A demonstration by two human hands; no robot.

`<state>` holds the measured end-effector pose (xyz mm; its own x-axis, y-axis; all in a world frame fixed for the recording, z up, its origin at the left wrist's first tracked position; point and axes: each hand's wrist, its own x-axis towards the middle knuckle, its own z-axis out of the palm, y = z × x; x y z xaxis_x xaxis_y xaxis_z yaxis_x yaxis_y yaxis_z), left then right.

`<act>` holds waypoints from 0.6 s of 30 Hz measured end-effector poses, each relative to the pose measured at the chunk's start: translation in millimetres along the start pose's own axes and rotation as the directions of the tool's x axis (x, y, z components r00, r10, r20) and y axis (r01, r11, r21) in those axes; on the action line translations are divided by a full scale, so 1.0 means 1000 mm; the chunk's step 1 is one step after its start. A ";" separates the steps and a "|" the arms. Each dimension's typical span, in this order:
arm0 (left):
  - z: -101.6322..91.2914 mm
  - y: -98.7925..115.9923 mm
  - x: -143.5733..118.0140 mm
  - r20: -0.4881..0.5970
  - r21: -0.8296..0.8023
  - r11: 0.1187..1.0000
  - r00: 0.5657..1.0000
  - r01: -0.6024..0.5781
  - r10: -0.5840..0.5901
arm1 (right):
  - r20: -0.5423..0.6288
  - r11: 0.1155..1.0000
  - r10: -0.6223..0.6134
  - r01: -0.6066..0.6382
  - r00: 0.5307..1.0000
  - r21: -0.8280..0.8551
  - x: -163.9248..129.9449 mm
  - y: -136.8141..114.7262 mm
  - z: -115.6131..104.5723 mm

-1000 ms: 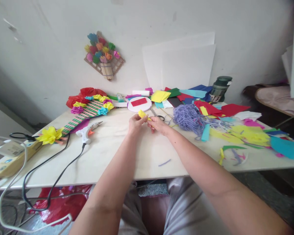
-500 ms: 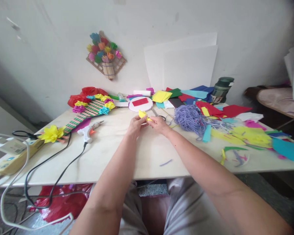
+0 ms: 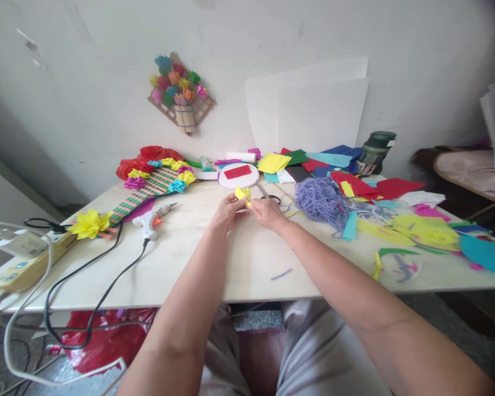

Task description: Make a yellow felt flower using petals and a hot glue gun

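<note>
Both of my hands meet over the middle of the white table point(image 3: 214, 264) and pinch one small folded piece of yellow paper point(image 3: 243, 193). My left hand point(image 3: 227, 213) grips it from the left, my right hand point(image 3: 268, 212) from the right. Just behind my right hand lie scissors point(image 3: 268, 195), and beyond them a white round disc with a red strip point(image 3: 238, 175). A heap of purple yarn point(image 3: 319, 199) sits to the right of my hands.
A white glue gun point(image 3: 150, 220) with a black cord lies at the left, near a striped stick board with paper flowers point(image 3: 146, 187) and a power strip point(image 3: 22, 264). Coloured paper scraps point(image 3: 421, 225) cover the right side. A dark green flask point(image 3: 373, 151) stands at the back.
My hands stay together on the yellow paper, working it slightly; the view has shifted a little, otherwise nothing on the table has moved.
</note>
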<state>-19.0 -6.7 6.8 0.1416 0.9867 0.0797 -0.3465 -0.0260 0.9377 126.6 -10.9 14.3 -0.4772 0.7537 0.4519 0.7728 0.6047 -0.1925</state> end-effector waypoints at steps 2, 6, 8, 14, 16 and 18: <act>0.005 0.000 -0.001 -0.058 -0.002 1.000 0.998 -0.026 0.026 | 0.009 0.999 0.047 -0.047 0.999 0.000 0.001 0.000 0.001; 0.011 -0.002 0.000 -0.103 -0.004 0.998 0.993 -0.061 0.060 | -0.005 0.988 0.157 -0.157 0.988 0.015 0.002 0.003 0.003; 0.011 -0.003 0.002 -0.109 -0.014 0.996 0.991 -0.083 0.081 | -0.028 0.980 0.199 -0.198 0.980 0.015 0.002 0.005 0.003; 0.011 0.003 0.003 -0.123 -0.105 0.993 0.992 -0.047 0.034 | -0.050 0.969 0.235 -0.238 0.971 -0.060 0.001 0.009 -0.001; 0.012 0.004 0.002 -0.123 -0.118 0.993 0.992 -0.030 0.016 | -0.055 0.971 0.224 -0.227 0.973 -0.079 0.001 0.009 -0.002; 0.013 0.004 0.001 -0.119 -0.101 0.995 0.993 -0.019 0.006 | -0.058 0.972 0.214 -0.219 0.975 -0.089 0.000 0.009 -0.003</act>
<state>-8.3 -8.0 15.0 0.0283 0.9986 0.0450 -0.4410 -0.0279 0.8971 134.8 -6.3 15.6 -0.2753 0.8495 0.4500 0.8928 0.3995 -0.2081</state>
